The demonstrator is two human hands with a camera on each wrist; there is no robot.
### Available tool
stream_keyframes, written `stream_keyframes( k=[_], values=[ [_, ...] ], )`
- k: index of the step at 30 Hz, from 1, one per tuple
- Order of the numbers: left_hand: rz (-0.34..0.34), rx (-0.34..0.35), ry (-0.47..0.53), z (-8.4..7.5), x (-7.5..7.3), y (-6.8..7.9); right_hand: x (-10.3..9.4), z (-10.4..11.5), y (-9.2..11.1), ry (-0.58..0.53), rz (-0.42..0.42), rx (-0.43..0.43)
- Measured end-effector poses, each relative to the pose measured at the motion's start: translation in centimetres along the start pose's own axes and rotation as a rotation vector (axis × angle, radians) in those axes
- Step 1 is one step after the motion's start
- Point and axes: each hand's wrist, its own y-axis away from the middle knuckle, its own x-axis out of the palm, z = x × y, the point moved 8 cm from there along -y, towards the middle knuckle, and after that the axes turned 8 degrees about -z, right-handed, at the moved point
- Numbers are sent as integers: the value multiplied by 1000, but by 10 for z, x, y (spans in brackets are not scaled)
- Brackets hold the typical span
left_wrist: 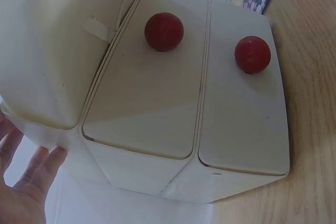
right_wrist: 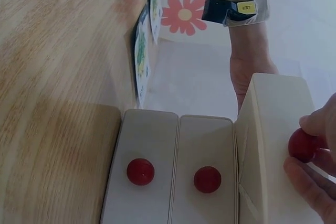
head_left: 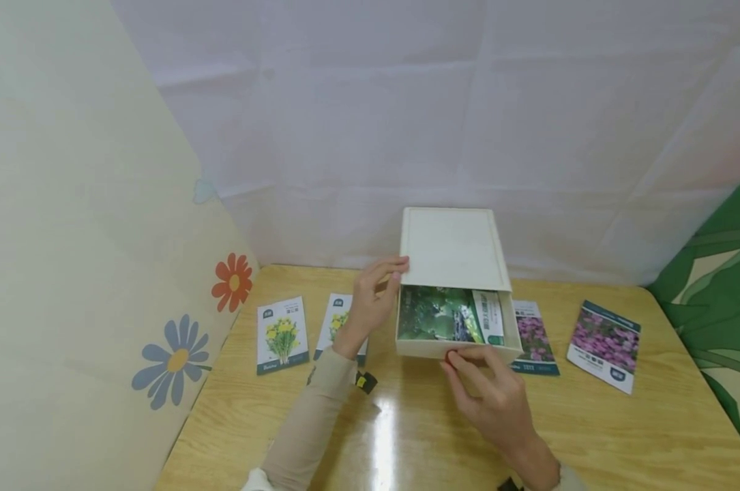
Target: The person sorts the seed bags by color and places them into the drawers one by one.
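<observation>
Wooden table (head_left: 590, 436), white drawer cabinet (head_left: 452, 245), flower packets (head_left: 282, 335), two either side

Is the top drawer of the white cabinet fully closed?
No, the top drawer stands open, with a green packet visible inside.

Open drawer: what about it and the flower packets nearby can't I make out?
Head view: anything beneath the green packet, which covers it.
Head view: part of the second packet from the left, behind the left arm.
Head view: small print on the rightmost packet, too small to read.
</observation>
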Motion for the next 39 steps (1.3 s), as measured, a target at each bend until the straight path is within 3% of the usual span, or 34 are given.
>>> stream_keyframes(
  k=[20, 39],
  values=[
    [-20, -15, 9, 0, -2, -1, 4, -6, -10, -7, -45, -44],
    [-11, 14, 1, 2, 1, 1, 11, -20, -8, 0, 4, 47]
  ],
)
